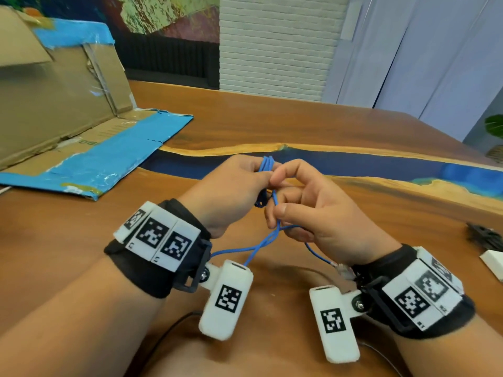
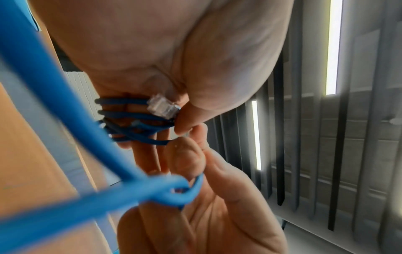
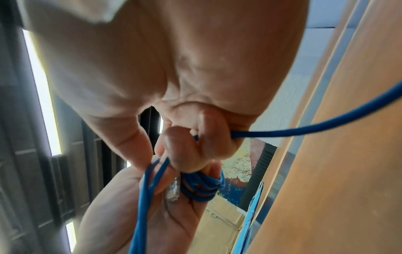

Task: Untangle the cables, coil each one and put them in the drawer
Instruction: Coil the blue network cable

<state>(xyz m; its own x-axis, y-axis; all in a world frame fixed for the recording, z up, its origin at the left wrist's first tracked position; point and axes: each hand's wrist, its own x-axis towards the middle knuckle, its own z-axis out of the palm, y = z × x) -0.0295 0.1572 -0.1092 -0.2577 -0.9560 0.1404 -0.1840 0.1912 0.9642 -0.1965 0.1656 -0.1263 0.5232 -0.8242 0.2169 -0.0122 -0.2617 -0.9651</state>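
Observation:
A blue network cable (image 1: 260, 244) is held above the wooden table (image 1: 272, 121) by both hands. My left hand (image 1: 245, 178) grips a small coil of it (image 2: 130, 118), with the loops lying round the fingers and poking out on top (image 1: 266, 162). One clear plug (image 2: 162, 107) sits against the coil under the left thumb. My right hand (image 1: 283, 186) pinches a strand beside the coil (image 3: 156, 165), and another strand leaves its curled fingers (image 3: 282, 133). Loose strands cross below the hands. The second clear plug (image 1: 344, 270) hangs near my right wrist. No drawer is in view.
An opened cardboard box with blue tape (image 1: 62, 99) stands at the left, its flap (image 1: 114, 156) flat on the table. A black object (image 1: 484, 236) and a white one (image 1: 492, 263) lie at the right edge. A thin dark wire (image 1: 168, 330) runs near the front.

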